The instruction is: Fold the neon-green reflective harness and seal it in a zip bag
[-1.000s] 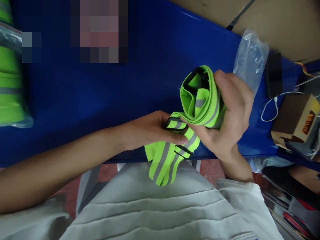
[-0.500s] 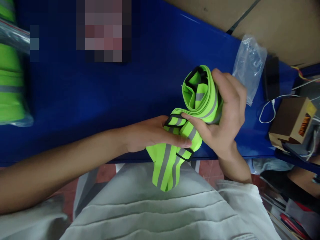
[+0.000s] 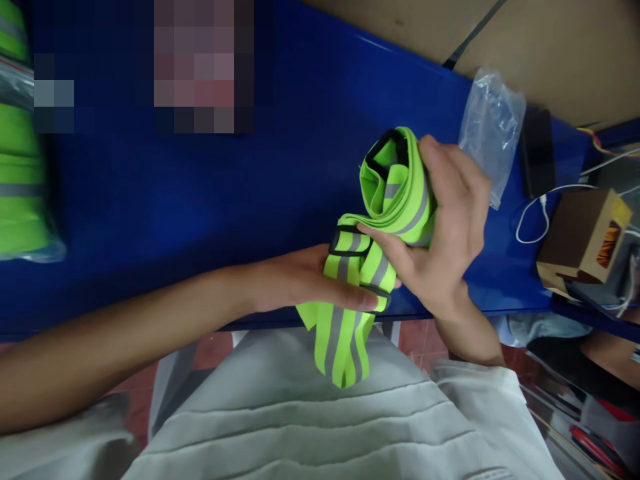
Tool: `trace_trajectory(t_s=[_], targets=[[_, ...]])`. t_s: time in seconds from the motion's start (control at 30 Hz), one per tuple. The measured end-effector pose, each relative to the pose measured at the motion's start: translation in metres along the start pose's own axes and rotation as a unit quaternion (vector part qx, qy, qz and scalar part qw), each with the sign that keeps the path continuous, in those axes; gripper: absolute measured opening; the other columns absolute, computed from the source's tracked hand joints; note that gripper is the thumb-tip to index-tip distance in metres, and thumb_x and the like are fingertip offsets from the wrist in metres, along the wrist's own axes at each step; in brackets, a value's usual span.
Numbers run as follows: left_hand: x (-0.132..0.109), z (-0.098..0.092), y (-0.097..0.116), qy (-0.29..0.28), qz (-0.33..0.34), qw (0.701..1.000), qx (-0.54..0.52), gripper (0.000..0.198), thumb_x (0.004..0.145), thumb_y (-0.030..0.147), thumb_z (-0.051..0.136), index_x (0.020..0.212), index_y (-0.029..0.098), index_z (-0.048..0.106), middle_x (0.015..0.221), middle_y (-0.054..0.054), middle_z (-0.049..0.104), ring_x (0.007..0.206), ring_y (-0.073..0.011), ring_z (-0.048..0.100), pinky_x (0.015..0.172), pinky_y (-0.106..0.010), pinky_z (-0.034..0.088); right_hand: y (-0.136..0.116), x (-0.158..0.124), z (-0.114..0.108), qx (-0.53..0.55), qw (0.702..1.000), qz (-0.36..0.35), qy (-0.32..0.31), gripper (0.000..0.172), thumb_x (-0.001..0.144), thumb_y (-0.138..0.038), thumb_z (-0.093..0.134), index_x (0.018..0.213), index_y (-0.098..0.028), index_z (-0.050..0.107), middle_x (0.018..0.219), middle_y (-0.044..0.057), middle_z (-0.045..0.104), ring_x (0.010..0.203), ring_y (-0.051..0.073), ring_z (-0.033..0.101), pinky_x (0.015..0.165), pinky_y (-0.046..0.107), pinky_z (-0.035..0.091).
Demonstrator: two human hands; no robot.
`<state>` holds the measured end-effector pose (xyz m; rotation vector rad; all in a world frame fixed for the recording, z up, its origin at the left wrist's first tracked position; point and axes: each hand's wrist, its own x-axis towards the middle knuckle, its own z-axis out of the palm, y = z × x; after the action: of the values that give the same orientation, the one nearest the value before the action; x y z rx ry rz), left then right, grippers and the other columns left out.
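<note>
A neon-green reflective strap (image 3: 417, 217) with grey stripes is partly rolled up, the roll standing above the front of the blue table. My right hand (image 3: 445, 227) is closed around the roll's right side, its thumb pressing where the strap leaves the coil. Further down, my left hand (image 3: 325, 283) pinches the loose folded part, with the thumb on top and the other fingers mostly hidden beneath. Two black buckles (image 3: 350, 241) show on the strap near my thumbs. The folded tail hangs past the table edge over my lap.
A clear plastic bag (image 3: 493, 133) and a black phone-like object (image 3: 537, 153) lie at the right on the blue table (image 3: 275, 180), near a white cable and a small cardboard box (image 3: 577, 233). Bagged green straps (image 3: 20, 187) sit at far left. Part of the top left is pixelated.
The lower buckle has shifted up toward my left thumb, and the hanging tail has swung slightly right. Both hands keep their hold; the roll looks nearly the same.
</note>
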<state>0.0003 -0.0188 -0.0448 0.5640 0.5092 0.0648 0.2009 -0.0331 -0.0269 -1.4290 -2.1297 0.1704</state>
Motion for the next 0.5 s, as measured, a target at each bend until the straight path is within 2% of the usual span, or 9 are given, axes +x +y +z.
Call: trace_trajectory(t_s=[0.07,0.13,0.27,0.33,0.4,0.5], targets=[[0.0,0.001,-0.002,-0.024,-0.003,1.0,0.015,0.034,0.078,0.035,0.083,0.107,0.02,0.073,0.102,-0.004,0.078,0.098,-0.0242,0.073,0.089,-0.035,0.058,-0.002,0.0,-0.001,0.006,1.0,0.02,-0.015,0.076,0.092,-0.052,0.071,0.158,-0.037,0.036,0.154,0.006,0.05,0.148,0.037,0.045,0.127,0.051,0.035],[0.001,0.001,-0.004,-0.02,-0.008,0.999,0.035,0.031,0.08,0.038,0.081,0.102,0.019,0.073,0.101,-0.005,0.078,0.097,-0.0251,0.073,0.085,-0.035,0.057,-0.001,0.001,-0.002,0.016,0.999,0.037,-0.036,0.073,0.093,-0.052,0.07,0.157,-0.038,0.038,0.154,0.005,0.05,0.147,0.035,0.046,0.128,0.049,0.036],[0.001,-0.001,0.0,0.1,0.004,0.991,0.092,0.031,0.081,0.042,0.078,0.094,0.015,0.072,0.09,-0.005,0.075,0.087,-0.0242,0.071,0.078,-0.033,0.054,0.006,0.009,-0.008,0.097,0.993,0.066,-0.035,0.062,0.094,-0.054,0.069,0.149,-0.033,0.05,0.15,0.005,0.057,0.143,0.033,0.052,0.125,0.051,0.039],[0.0,-0.004,0.005,0.134,0.02,0.98,0.148,0.031,0.08,0.042,0.078,0.094,0.015,0.071,0.086,-0.003,0.074,0.083,-0.0227,0.069,0.075,-0.031,0.052,0.011,0.013,-0.011,0.154,0.983,0.09,-0.044,0.061,0.091,-0.055,0.072,0.144,-0.03,0.055,0.145,0.005,0.062,0.136,0.032,0.058,0.12,0.051,0.045],[-0.002,-0.007,0.011,0.151,0.062,0.967,0.197,0.035,0.08,0.041,0.078,0.104,0.017,0.069,0.093,-0.002,0.074,0.088,-0.0225,0.069,0.076,-0.029,0.051,0.015,0.015,-0.013,0.226,0.964,0.122,-0.07,0.056,0.09,-0.052,0.075,0.138,-0.028,0.06,0.136,0.004,0.068,0.125,0.029,0.065,0.111,0.047,0.053],[-0.005,-0.01,0.016,0.153,0.101,0.961,0.206,0.05,0.078,0.038,0.082,0.12,0.021,0.061,0.106,-0.001,0.074,0.096,-0.0225,0.07,0.078,-0.028,0.053,0.019,0.014,-0.012,0.346,0.915,0.174,-0.115,0.046,0.09,-0.045,0.077,0.131,-0.027,0.065,0.12,0.001,0.075,0.108,0.024,0.072,0.095,0.038,0.062]])
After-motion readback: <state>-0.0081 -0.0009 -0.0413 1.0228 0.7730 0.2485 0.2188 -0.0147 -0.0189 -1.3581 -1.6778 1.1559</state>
